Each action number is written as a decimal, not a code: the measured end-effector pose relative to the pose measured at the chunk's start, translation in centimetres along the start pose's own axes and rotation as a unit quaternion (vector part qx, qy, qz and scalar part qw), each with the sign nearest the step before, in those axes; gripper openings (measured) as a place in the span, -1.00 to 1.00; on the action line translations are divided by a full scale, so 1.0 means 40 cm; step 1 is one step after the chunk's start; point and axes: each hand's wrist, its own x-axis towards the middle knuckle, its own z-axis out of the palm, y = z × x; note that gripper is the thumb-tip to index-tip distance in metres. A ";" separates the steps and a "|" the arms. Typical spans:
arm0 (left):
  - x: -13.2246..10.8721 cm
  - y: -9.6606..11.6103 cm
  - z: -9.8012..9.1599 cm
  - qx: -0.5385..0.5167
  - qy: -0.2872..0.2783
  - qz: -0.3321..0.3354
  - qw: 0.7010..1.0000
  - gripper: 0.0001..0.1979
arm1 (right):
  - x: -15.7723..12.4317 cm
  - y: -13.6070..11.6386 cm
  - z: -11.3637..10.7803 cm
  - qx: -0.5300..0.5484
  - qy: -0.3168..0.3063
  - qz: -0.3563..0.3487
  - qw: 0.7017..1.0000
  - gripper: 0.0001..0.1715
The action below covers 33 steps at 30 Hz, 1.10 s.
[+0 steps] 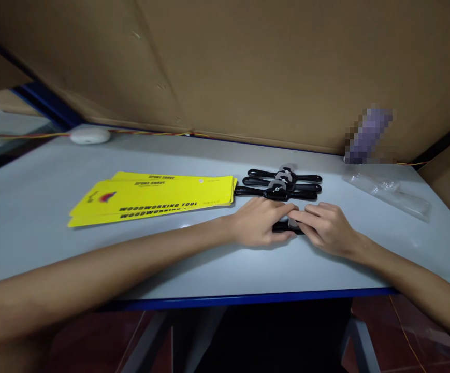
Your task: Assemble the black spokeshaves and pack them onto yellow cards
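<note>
A black spokeshave (286,227) lies on the table in front of me, mostly covered by my hands. My left hand (261,221) closes over its left side, with the thumb along the near edge. From the right, my right hand (324,228) bends its fingers onto the middle of the tool, by a small grey metal part (293,223). The fingertips of both hands meet there. Just beyond, several more black spokeshaves (277,190) with grey blades lie side by side. Their handles run left to right.
Yellow printed cards (158,194) are stacked to the left, lettered "SPOKE SHAVE" and "WOODWORKING TOOL". Clear plastic bags (388,191) lie at the right. A white oval device (90,136) with a cable sits at the back left. Cardboard walls (225,67) enclose the table (209,269).
</note>
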 end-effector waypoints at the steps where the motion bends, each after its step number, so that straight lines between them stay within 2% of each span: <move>1: 0.000 -0.001 0.000 -0.001 0.000 0.000 1.000 -0.55 | -0.001 0.000 0.000 -0.018 0.007 -0.006 1.000 -0.65; 4: -0.002 -0.003 0.000 -0.004 0.000 0.004 1.000 -0.55 | 0.000 0.001 -0.005 -0.050 0.012 -0.030 0.998 -0.62; 10: -0.002 -0.007 0.000 -0.017 0.009 0.020 1.000 -0.58 | -0.004 0.014 -0.006 -0.031 -0.044 -0.061 0.997 -0.64; 18: -0.001 -0.005 -0.007 -0.011 0.003 0.023 1.000 -0.57 | -0.018 0.032 -0.004 -0.057 0.004 -0.073 0.996 -0.60; 28: -0.001 -0.007 -0.001 -0.022 0.002 0.012 1.000 -0.56 | -0.008 0.042 -0.031 0.035 -0.115 -0.065 0.991 -0.58; 33: -0.001 -0.009 0.001 -0.022 0.001 0.016 1.000 -0.56 | -0.014 0.046 -0.025 0.043 -0.109 -0.068 0.991 -0.53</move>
